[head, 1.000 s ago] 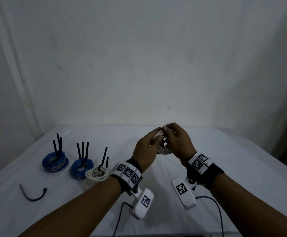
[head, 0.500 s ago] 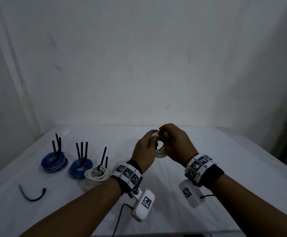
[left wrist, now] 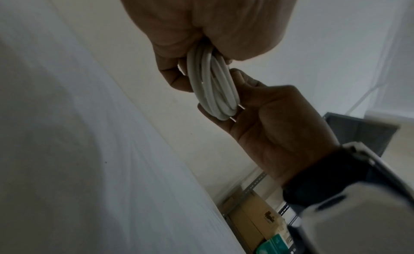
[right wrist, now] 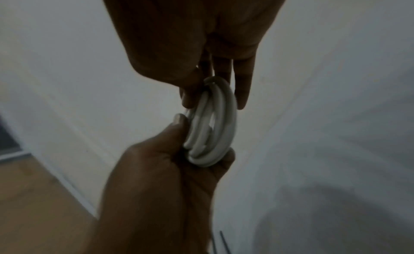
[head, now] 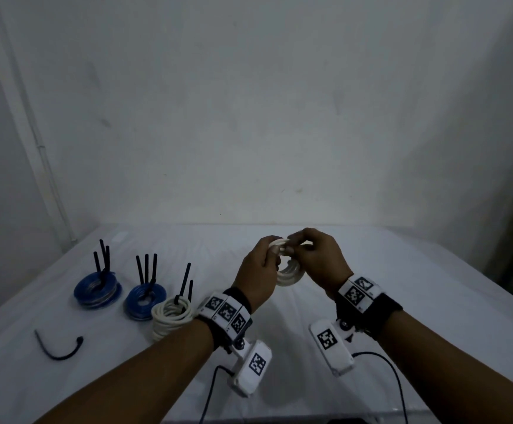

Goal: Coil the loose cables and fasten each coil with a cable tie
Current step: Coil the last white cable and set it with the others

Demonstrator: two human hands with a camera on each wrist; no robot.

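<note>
A small white cable coil (head: 288, 272) hangs in the air over the middle of the table, held between both hands. My left hand (head: 275, 249) grips its left side, fingers curled round the strands (left wrist: 201, 50). My right hand (head: 292, 244) pinches the top of the coil from the right, with thumb and fingers (right wrist: 241, 91) on either side of it. In the right wrist view the coil (right wrist: 212, 126) stands on edge, with my left hand (right wrist: 179, 134) cupping it from below. Two bare cable ends (left wrist: 240, 106) stick out near my right palm. No tie shows on this coil.
On the white table (head: 402, 286), at the left, lie two blue coils (head: 97, 289) (head: 145, 301) and one white coil (head: 172, 316), each with black ties standing up. A loose black cable tie (head: 59, 350) lies near the front left. Wrist camera leads trail at the front edge.
Both hands keep hold of the white coil at about the same spot. The right hand's fingers have shifted along the coil's top, and the right wrist swung out and back.
</note>
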